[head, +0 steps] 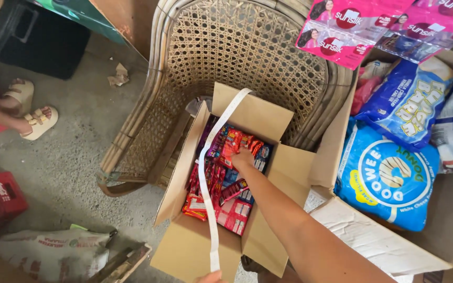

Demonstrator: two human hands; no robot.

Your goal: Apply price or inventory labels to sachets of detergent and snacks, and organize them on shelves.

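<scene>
Plain brown cardboard box point(195, 246), filled with red, purple and blue snack packets point(226, 181). Across the box, a white paper strip point(205, 183). Behind the box, tan woven cane chair point(237, 47). Right of the box, blue-and-white snack bags point(389, 178); above those, pink sachets point(342, 31).

Packets point(225, 181) in carton point(187, 251) (on wicker chair point(247, 47)); snack bags point(389, 178) right.

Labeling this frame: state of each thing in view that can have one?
Box: open, flaps out, packed with sachets.
Tape strip: peeled loose, draped over box.
Right hand: inside box, on sachets.
Left hand: at tape's lower end, mostly out of view.
Wicker chair: upright, box on it.
Right carton: open, snack bags inside.
</scene>
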